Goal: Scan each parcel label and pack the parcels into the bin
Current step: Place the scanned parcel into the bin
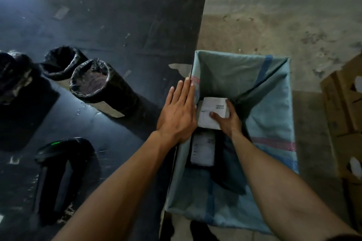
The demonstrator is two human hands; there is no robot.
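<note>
Right hand (228,121) grips a small white parcel (212,112), thumb on top, fingers wrapped round its far edge; parcel sits inside the bin (274,123), low against the left wall. Printed label (219,106) faces up; text too small to read. Left hand (179,113) lies flat, fingers spread, on the bin's left rim, holding nothing. Bin lining is pale blue woven sacking. A second labelled parcel (202,149) lies below, dark-wrapped, partly hidden. Scanner (58,172) rests on the black table (117,25).
</note>
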